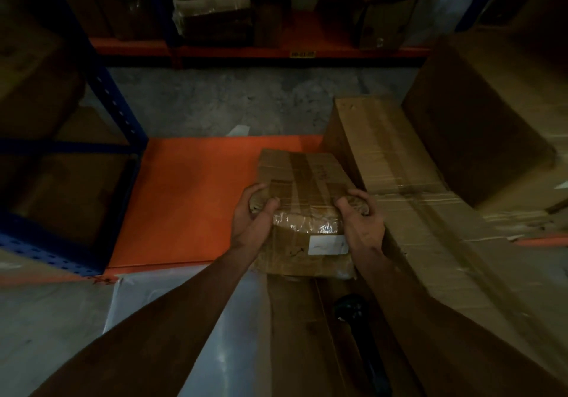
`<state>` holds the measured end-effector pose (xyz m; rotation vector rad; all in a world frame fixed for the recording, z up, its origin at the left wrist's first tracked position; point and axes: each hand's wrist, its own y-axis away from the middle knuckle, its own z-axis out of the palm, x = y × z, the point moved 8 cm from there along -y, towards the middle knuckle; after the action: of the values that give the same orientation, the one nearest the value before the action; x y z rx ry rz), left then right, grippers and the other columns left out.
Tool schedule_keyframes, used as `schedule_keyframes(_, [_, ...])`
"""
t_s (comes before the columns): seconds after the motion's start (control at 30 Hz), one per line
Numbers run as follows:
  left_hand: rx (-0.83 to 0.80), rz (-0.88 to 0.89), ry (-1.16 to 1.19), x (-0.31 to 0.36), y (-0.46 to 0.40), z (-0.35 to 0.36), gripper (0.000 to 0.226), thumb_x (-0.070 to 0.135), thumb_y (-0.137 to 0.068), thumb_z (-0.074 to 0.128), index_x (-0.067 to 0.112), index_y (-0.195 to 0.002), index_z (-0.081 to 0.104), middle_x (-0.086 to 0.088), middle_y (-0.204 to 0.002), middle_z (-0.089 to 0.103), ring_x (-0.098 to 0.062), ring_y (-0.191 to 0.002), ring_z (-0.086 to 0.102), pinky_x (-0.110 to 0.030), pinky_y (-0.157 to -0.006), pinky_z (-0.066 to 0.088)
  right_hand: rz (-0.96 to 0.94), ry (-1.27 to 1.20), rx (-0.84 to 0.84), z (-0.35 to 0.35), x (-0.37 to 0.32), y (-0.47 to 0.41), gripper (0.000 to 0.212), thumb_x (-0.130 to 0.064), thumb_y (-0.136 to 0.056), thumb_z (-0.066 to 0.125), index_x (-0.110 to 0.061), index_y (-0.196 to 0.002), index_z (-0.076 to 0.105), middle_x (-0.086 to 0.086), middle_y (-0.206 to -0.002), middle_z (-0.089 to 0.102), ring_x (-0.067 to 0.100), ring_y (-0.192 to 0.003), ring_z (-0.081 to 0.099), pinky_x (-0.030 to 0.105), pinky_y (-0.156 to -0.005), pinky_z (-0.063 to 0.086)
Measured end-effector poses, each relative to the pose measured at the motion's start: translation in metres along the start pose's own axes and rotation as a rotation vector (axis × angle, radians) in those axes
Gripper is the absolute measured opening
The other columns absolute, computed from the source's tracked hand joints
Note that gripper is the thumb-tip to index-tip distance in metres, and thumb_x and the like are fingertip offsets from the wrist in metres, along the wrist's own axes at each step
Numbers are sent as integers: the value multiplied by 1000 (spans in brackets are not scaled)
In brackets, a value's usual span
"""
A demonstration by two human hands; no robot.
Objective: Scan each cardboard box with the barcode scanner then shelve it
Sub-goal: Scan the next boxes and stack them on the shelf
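Observation:
A small taped cardboard box [304, 200] with a white label on its near face is held over the front part of the orange shelf board [190, 200]. My left hand [252, 215] grips its left near corner and my right hand [361, 221] grips its right near corner. The black barcode scanner [356, 319] lies below the box on a flat cardboard surface, between my forearms, with no hand on it.
A long taped carton [399, 187] lies right beside the small box on the shelf, with a bigger carton [479, 126] behind it. A blue rack upright [113, 101] stands at left. Across the concrete aisle [233, 98], another orange shelf [276, 49] holds several wrapped boxes.

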<state>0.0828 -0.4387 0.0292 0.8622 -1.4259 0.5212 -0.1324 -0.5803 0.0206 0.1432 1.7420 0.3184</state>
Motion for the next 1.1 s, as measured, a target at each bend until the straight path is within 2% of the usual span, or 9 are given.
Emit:
schedule_keyframes(0.17, [-81, 38, 15, 98, 29, -19, 36, 13, -87, 69, 23, -120, 62, -8, -117, 67, -24, -106, 65, -43, -93, 54, -53, -83, 43, -11, -82, 53, 28, -29, -75, 85, -41, -98, 75, -12, -104, 70, 11, -90, 71, 25, -65, 59])
schedule_keyframes(0.27, [-85, 93, 42, 161, 53, -36, 37, 7, -88, 67, 17, -123, 61, -10, -112, 69, -23, -104, 67, -38, -91, 55, -59, -145, 41, -25, -130, 90, 41, -26, -77, 86, -38, -113, 74, -8, -108, 71, 9, -80, 75, 21, -57, 59])
schedule_keyframes(0.37, [-136, 107, 62, 210, 78, -47, 41, 4, -88, 66, 16, -127, 60, -7, -111, 70, -16, -100, 68, -29, -87, 56, -11, -175, 32, -37, -162, 129, 65, -39, -77, 85, -46, -137, 61, -10, -111, 67, 14, -90, 75, 30, -71, 63])
schedule_keyframes(0.53, [-192, 109, 60, 288, 148, -80, 58, 9, -86, 68, 28, -139, 54, 12, -115, 68, 2, -103, 64, -23, -94, 52, -34, -193, 149, -74, -226, 223, 74, -48, -75, 86, -42, -143, 58, -17, -105, 63, 4, -90, 65, 15, -62, 52])
schedule_keyframes(0.67, [-220, 99, 49, 325, 214, -98, 45, 39, -91, 63, 40, -135, 55, 19, -112, 69, -2, -110, 62, -32, -100, 49, -31, -173, 178, -113, -248, 287, 71, -38, -78, 85, -37, -144, 58, 7, -138, 61, 22, -105, 69, 36, -85, 61])
schedule_keyframes(0.77, [-187, 108, 16, 343, 265, -110, 52, 69, -85, 57, 41, -129, 60, 17, -114, 70, -5, -112, 62, -34, -99, 49, -106, -166, 173, -146, -260, 328, 73, -40, -74, 85, -36, -142, 60, 4, -129, 68, 12, -94, 71, 28, -75, 61])
schedule_keyframes(0.83, [-144, 109, 19, 351, 294, -118, 52, 47, -86, 66, 38, -136, 55, 24, -111, 69, -3, -111, 62, -19, -92, 50, -155, -132, 172, -166, -271, 353, 72, -41, -75, 84, -34, -143, 60, 2, -127, 69, 8, -95, 69, 21, -72, 58])
schedule_keyframes(0.9, [-115, 129, 22, 361, 325, -127, 53, 26, -86, 67, 34, -137, 54, 37, -92, 66, 8, -102, 61, -1, -73, 46, -197, -88, 174, -186, -282, 379, 72, -44, -75, 83, -33, -143, 60, 2, -132, 68, 17, -110, 67, 34, -92, 58])
schedule_keyframes(1.1, [-77, 146, 121, 411, 406, -142, 58, 20, -84, 64, 28, -140, 52, 20, -117, 65, 15, -89, 56, -9, -78, 41, -328, -57, 183, -240, -342, 458, 70, -43, -79, 82, -28, -144, 60, -8, -120, 69, 13, -111, 63, 38, -102, 53])
